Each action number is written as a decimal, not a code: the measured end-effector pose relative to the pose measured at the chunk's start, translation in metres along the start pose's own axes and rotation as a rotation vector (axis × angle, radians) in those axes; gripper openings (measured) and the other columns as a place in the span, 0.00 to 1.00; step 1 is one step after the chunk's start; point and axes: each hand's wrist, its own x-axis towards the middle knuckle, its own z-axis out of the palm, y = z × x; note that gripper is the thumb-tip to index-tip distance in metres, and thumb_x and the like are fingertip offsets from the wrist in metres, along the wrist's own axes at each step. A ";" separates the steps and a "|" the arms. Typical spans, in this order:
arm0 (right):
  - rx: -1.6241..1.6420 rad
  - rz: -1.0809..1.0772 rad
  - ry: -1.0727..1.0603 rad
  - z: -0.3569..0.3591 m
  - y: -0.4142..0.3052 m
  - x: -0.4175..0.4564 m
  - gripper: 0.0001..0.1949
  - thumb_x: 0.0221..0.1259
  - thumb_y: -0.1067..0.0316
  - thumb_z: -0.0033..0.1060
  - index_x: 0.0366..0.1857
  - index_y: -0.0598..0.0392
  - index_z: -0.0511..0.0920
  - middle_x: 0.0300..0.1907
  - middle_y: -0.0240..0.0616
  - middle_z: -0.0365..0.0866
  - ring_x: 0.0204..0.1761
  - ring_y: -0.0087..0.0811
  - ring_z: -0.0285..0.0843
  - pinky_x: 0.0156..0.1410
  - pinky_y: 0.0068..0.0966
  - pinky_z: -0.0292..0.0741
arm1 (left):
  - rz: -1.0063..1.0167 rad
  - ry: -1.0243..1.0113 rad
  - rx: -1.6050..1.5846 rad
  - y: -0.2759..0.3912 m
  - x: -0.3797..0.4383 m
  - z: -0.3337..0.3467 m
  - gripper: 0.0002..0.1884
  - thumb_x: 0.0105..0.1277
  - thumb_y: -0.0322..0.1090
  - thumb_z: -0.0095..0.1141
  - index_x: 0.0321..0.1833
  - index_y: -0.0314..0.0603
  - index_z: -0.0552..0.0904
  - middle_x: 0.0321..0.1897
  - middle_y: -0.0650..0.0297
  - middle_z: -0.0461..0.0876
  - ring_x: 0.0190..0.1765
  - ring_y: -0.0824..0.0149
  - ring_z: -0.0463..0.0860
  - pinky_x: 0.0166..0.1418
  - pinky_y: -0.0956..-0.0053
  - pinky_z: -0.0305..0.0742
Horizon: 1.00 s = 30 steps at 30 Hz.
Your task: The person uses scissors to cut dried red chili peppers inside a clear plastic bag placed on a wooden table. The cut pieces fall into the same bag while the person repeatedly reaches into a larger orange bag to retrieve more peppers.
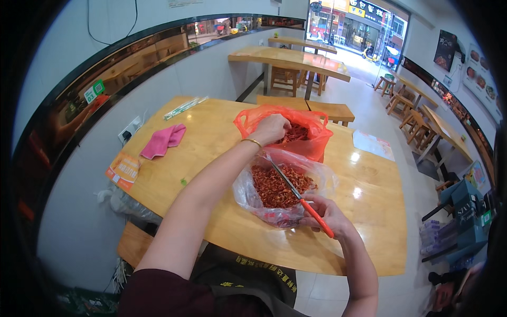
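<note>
My left hand (pixel 272 128) reaches into the mouth of a red plastic bag (pixel 307 148) of dried red chilies (pixel 297 133). Its fingertips dip among the chilies, so I cannot see whether they hold any. In my right hand (pixel 326 216) is a pair of scissors (pixel 286 180) with red handles. Their blades look closed and point up and left, over an opened clear plastic bag (pixel 247 204). Chopped red chili pieces (pixel 273 190) fill that clear bag, which sits in front of the red one on the wooden table (pixel 368 222).
A pink cloth (pixel 163 140) and wrapped straws or chopsticks (pixel 185 108) lie on the table's left side. An orange printed card (pixel 123 170) is at the left edge, a printed sheet (pixel 373 144) at the far right. Benches (pixel 305 105) and another table (pixel 289 58) stand beyond.
</note>
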 end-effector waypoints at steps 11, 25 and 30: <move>0.177 0.018 0.017 0.001 -0.017 -0.006 0.16 0.58 0.70 0.67 0.48 0.58 0.74 0.19 0.30 0.70 0.16 0.22 0.67 0.19 0.22 0.65 | -0.122 0.015 0.088 -0.029 0.004 0.020 0.06 0.56 0.25 0.54 0.33 0.34 0.83 0.31 0.50 0.84 0.38 0.55 0.84 0.41 0.63 0.78; -0.227 -0.405 0.233 -0.001 0.024 0.012 0.24 0.61 0.70 0.64 0.61 0.58 0.69 0.35 0.36 0.75 0.36 0.23 0.75 0.40 0.25 0.75 | -0.462 0.068 -1.460 0.077 -0.145 -0.020 0.10 0.72 0.31 0.53 0.52 0.37 0.78 0.45 0.60 0.84 0.36 0.74 0.84 0.34 0.84 0.78; -0.629 -0.485 0.437 0.004 0.019 0.010 0.28 0.58 0.70 0.64 0.64 0.56 0.67 0.41 0.45 0.75 0.40 0.38 0.77 0.48 0.33 0.75 | -0.455 0.040 -1.497 0.072 -0.157 -0.004 0.08 0.73 0.32 0.51 0.50 0.39 0.74 0.49 0.56 0.84 0.42 0.69 0.87 0.36 0.82 0.81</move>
